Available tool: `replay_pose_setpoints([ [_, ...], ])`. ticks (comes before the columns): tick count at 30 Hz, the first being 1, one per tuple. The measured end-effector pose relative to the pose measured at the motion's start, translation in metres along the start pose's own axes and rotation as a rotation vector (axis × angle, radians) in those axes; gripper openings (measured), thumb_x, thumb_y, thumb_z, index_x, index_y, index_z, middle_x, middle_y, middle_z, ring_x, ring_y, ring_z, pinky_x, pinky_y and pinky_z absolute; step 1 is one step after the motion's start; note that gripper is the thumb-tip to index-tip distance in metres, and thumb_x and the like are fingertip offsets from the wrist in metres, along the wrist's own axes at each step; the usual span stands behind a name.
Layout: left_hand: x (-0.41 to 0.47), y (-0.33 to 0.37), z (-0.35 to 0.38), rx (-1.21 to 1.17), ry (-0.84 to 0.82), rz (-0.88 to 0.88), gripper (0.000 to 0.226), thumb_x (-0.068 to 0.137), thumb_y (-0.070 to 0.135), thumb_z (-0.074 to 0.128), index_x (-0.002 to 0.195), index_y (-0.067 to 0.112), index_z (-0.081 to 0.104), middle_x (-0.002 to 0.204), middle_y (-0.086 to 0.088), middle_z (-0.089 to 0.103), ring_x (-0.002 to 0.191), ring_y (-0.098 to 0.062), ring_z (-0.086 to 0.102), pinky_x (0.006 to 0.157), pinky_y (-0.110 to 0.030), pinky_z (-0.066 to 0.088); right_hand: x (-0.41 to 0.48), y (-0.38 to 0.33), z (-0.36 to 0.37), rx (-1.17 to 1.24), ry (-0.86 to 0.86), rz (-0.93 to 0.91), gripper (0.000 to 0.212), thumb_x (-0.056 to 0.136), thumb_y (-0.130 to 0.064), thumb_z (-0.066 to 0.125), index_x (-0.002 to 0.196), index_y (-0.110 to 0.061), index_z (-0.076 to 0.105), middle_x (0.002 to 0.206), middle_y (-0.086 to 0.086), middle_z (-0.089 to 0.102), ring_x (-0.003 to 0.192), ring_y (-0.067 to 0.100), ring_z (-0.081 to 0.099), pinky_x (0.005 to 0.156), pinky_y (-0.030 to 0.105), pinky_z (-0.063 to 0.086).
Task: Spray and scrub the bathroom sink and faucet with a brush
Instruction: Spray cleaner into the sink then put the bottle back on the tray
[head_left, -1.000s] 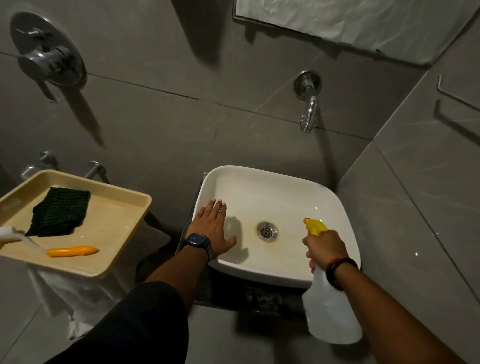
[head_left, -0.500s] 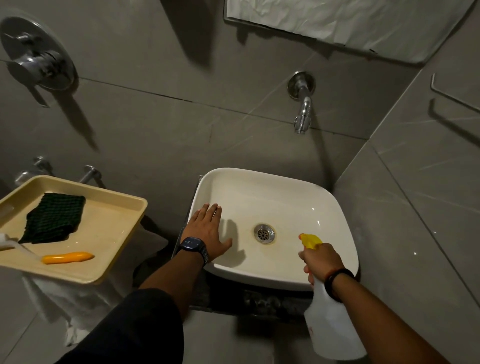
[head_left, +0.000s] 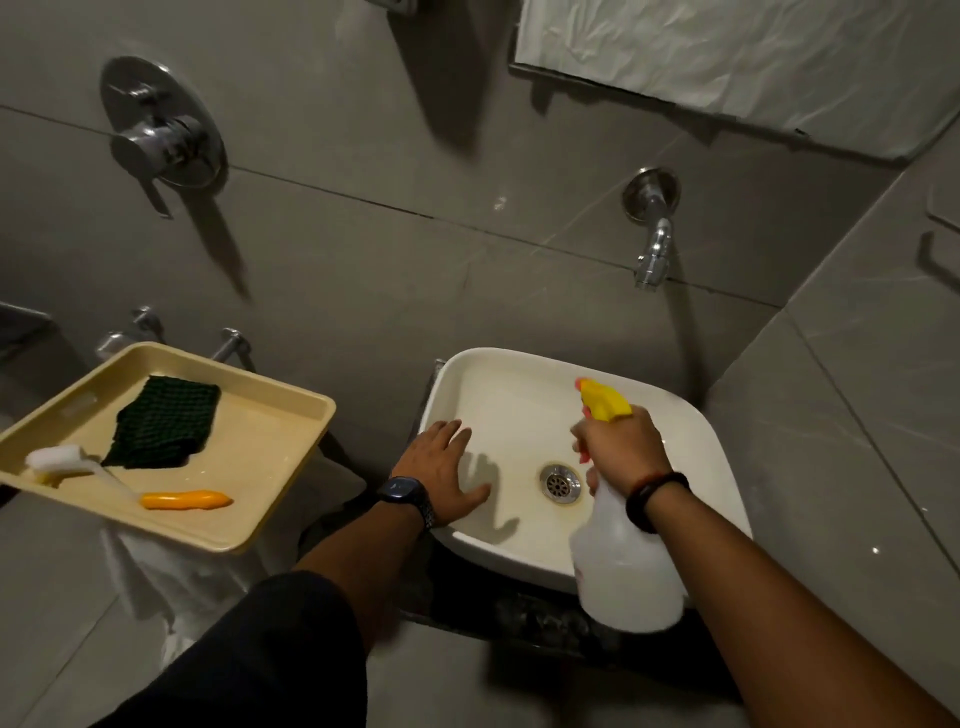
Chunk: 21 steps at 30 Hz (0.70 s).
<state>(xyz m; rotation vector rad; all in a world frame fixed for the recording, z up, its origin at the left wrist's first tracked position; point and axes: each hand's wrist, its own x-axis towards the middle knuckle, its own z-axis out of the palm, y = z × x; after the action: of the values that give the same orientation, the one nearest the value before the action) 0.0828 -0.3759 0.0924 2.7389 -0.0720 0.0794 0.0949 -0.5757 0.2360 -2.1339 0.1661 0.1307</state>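
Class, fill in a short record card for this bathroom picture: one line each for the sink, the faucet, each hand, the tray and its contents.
sink: white basin, metal drain in middle
faucet: wall-mounted above the basin, no water seen
left hand: flat on sink's left rim
right hand: grips spray bottle, yellow nozzle over basin
tray: beige, left of sink
contents: brush with orange handle, dark green cloth

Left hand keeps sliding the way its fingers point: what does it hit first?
Probably nothing soon: the left hand lies flat on the sink left rim, fingers pointing along it toward the back wall. Depth unclear.
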Motion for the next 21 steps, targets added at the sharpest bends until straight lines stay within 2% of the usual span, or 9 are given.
replay_pose_setpoints([
  [5, -0.022, -0.068, -0.035, -0.14, 0.088, -0.17, 0.081, 0.074, 0.067, 0.051, 0.139, 0.021, 0.033, 0.148, -0.007, 0.034, 0.135, -0.025, 0.029, 0.109, -0.04, 0.026, -0.009, -0.071, 0.079, 0.145, -0.058, -0.303, 0.045, 0.083, -0.01, 0.056, 0.123, -0.029, 0.06, 0.07, 0.003, 0.062, 0.047, 0.022, 0.056, 0.043, 0.031, 0.051],
  [8, -0.039, -0.142, -0.059, -0.111, 0.125, -0.354, 0.08, 0.075, 0.065, 0.053, 0.139, 0.021, 0.034, 0.147, -0.008, 0.036, 0.132, -0.027, 0.034, 0.107, -0.039, 0.03, -0.005, -0.093, 0.144, 0.291, -0.079, -0.347, 0.025, 0.086, -0.009, 0.059, 0.11, -0.014, 0.065, 0.066, -0.005, 0.057, 0.046, 0.014, 0.052, 0.038, 0.019, 0.045],
  [10, -0.053, -0.197, -0.07, -0.083, 0.173, -0.466, 0.078, 0.076, 0.061, 0.054, 0.138, 0.016, 0.036, 0.144, -0.011, 0.04, 0.13, -0.028, 0.036, 0.106, -0.04, 0.032, 0.003, -0.105, 0.199, 0.34, -0.105, -0.362, 0.018, 0.087, -0.011, 0.061, 0.1, -0.02, 0.066, 0.067, -0.009, 0.058, 0.05, 0.012, 0.054, 0.039, 0.018, 0.047],
  [12, -0.068, -0.25, -0.078, -0.037, 0.186, -0.557, 0.076, 0.077, 0.059, 0.055, 0.136, 0.013, 0.039, 0.14, -0.013, 0.043, 0.128, -0.029, 0.038, 0.106, -0.041, 0.034, 0.013, -0.113, 0.258, 0.355, -0.119, -0.373, 0.019, 0.087, -0.014, 0.063, 0.1, -0.028, 0.064, 0.073, -0.011, 0.061, 0.06, 0.017, 0.063, 0.043, 0.018, 0.05],
  [14, -0.081, -0.296, -0.083, -0.022, 0.19, -0.632, 0.072, 0.075, 0.057, 0.058, 0.13, 0.013, 0.043, 0.133, -0.013, 0.049, 0.121, -0.03, 0.044, 0.102, -0.042, 0.039, 0.024, -0.115, 0.312, 0.345, -0.134, -0.369, 0.024, 0.087, -0.022, 0.064, 0.11, -0.029, 0.062, 0.083, -0.013, 0.063, 0.077, 0.025, 0.068, 0.057, 0.024, 0.056],
  [16, -0.092, -0.34, -0.084, -0.017, 0.19, -0.698, 0.071, 0.072, 0.053, 0.062, 0.128, 0.013, 0.044, 0.128, -0.014, 0.052, 0.117, -0.032, 0.046, 0.099, -0.043, 0.041, 0.038, -0.113, 0.369, 0.303, -0.151, -0.363, 0.036, 0.087, -0.033, 0.062, 0.121, -0.041, 0.053, 0.087, -0.023, 0.06, 0.091, 0.021, 0.066, 0.076, 0.035, 0.055],
  [17, -0.097, -0.36, -0.083, -0.004, 0.183, -0.721, 0.071, 0.071, 0.052, 0.063, 0.128, 0.013, 0.045, 0.127, -0.014, 0.052, 0.117, -0.033, 0.046, 0.099, -0.044, 0.04, 0.044, -0.112, 0.395, 0.26, -0.153, -0.368, 0.042, 0.087, -0.04, 0.06, 0.126, -0.045, 0.047, 0.089, -0.027, 0.059, 0.094, 0.017, 0.063, 0.08, 0.034, 0.051],
  [18, -0.102, -0.374, -0.081, 0.011, 0.178, -0.736, 0.071, 0.07, 0.05, 0.064, 0.128, 0.013, 0.045, 0.127, -0.015, 0.052, 0.118, -0.034, 0.045, 0.1, -0.045, 0.038, 0.049, -0.11, 0.415, 0.213, -0.158, -0.372, 0.048, 0.086, -0.046, 0.058, 0.131, -0.046, 0.04, 0.094, -0.027, 0.061, 0.097, 0.014, 0.061, 0.082, 0.03, 0.047],
  [21, -0.107, -0.414, -0.069, 0.058, 0.156, -0.747, 0.072, 0.07, 0.05, 0.062, 0.127, 0.011, 0.045, 0.131, -0.018, 0.049, 0.123, -0.034, 0.041, 0.104, -0.046, 0.034, 0.066, -0.103, 0.475, 0.148, -0.215, -0.345, 0.063, 0.085, -0.053, 0.054, 0.141, -0.042, 0.028, 0.124, -0.007, 0.063, 0.112, 0.016, 0.057, 0.092, 0.03, 0.041],
])
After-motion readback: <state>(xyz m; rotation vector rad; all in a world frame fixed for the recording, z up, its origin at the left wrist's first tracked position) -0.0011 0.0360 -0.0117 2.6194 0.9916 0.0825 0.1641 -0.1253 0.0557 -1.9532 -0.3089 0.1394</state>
